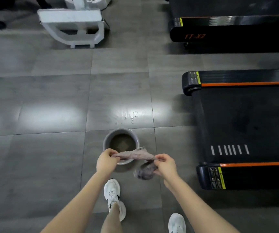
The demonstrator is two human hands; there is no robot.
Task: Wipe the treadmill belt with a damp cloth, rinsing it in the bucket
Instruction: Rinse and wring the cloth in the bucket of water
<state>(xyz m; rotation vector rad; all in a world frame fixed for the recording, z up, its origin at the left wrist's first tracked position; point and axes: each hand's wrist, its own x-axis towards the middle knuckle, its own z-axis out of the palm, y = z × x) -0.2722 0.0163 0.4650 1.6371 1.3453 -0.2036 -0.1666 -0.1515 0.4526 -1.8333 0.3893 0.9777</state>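
Nearest the camera, two white shoes stand on the grey tiled floor [51,157], one [113,195] set ahead of the other [177,221], and two bare forearms reach forward above them. The left hand [106,161] has its fingers curled tight round one end of the cloth [133,155]. The right hand [166,165] pinches the cloth further along, so both hands are clamped on the one piece of fabric. The cloth, a pale greyish towel, runs as a twisted band between the hands, and its loose end hangs in a bunch under the right hand. It is held in the air over the near rim of the bucket [122,132], apart from the water. There is one bucket, small, round and grey, standing on the floor just ahead of the feet, and it holds murky, brownish water [122,142] that fills the visible bottom. Just beyond the bucket, a scatter of water drops [132,116] glistens on a tile. To the right lies the rear end of the nearer treadmill [192,81], with its black belt [244,121] between two orange-edged side rails. Seven short white marks [229,150] sit in a row on the belt near the closer rail. Farther off, a second treadmill [219,31], also black, carries orange lettering that reads TT-X2 on its end. At the far left stands the white base of one more machine [71,22].
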